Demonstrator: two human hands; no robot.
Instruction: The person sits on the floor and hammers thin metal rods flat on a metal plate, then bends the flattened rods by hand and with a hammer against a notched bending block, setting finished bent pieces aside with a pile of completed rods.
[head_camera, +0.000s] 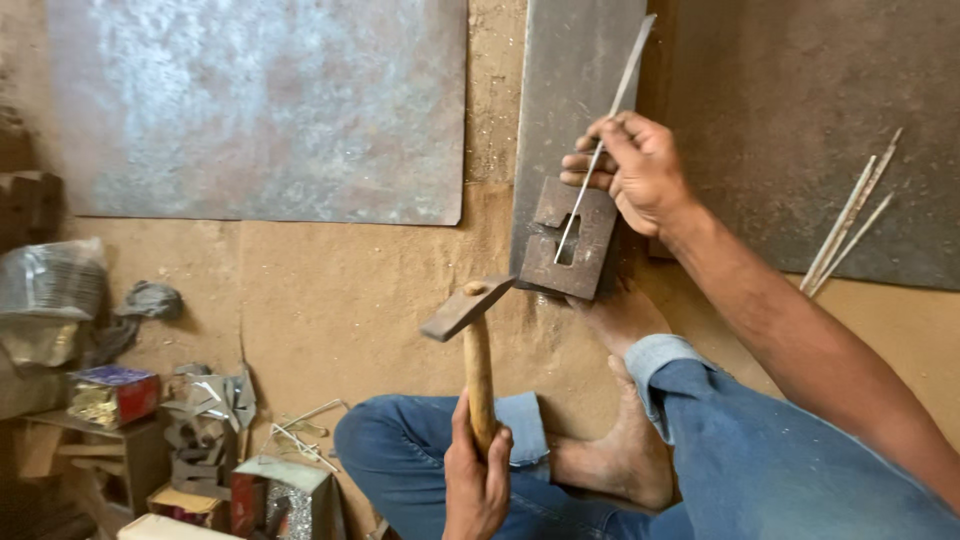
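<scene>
The right hand (640, 172) pinches a thin flat metal strip (605, 130) between thumb and fingertips, holding it slanted so that its lower end dips into the slot of a rusty steel block (590, 262) just below the hand, while its upper end sticks out past the knuckles. The fingers of this hand also rest against the top edge of the block. The left hand (478, 478) is wrapped tight around the lower end of the wooden handle of a hammer (470, 318), which it holds upright; the flat iron hammer head sits above that hand, its near end just beside the lower left corner of the block, though whether the two touch cannot be told. The block lies on the edge of a long grey steel plate (570, 90) that runs away from the right hand. A bare foot (625, 320) sits just below the block, between the two hands, and the person's legs in blue jeans (760, 460) are folded around the left hand. Beyond the right forearm, a few more thin metal strips (848, 222) lie together on a dark metal sheet (800, 100). Well to the far side of the left hand, a large dull metal sheet (260, 100) lies on the sandy floor (340, 290), and nearer that hand are shiny boxes (112, 394) and bent metal scraps (210, 405).
</scene>
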